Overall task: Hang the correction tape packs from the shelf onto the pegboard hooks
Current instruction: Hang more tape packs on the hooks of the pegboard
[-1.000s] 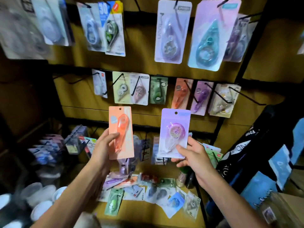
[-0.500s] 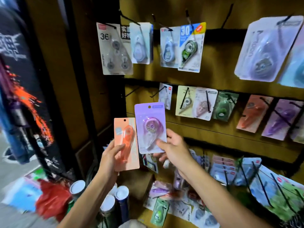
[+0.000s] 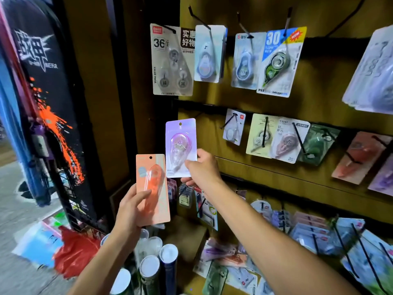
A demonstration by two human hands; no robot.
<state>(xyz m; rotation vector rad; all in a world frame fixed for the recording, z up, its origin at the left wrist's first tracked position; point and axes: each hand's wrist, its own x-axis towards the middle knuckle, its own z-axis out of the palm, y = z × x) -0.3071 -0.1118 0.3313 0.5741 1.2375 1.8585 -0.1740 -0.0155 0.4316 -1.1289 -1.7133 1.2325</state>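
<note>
- Brown pegboard wall (image 3: pixel 240 167) with black wire hooks: it now fills my view further to the left than a second ago. The left-hand column of hung packs and a black printed banner (image 3: pixel 42 86) have come into sight. I judge I have turned to look for a free hook on that side.
- Wooden shelf (image 3: pixel 185 235) below: loose correction tape packs (image 3: pixel 225 258) lie on it, not yet hung; white-capped tubes (image 3: pixel 148 267) stand beside them.
- Orange card pack with clear orange tape dispenser (image 3: pixel 152 188): in my left hand (image 3: pixel 130 209), upright, lower than a second ago, punch hole on top. The grip is a pinch, thumb across the blister front, fingers hidden behind the card.
- Lilac card pack with clear pink-purple dispenser (image 3: pixel 180 145): in my right hand (image 3: pixel 202 167), raised beside the orange one, just left of the middle row. The grip pinches its lower right corner, thumb in front.
- Its hang hole (image 3: pixel 180 124) is on no hook; nearest empty peg (image 3: pixel 204 112) looks up and right. Both packs remain to be hung.
</note>
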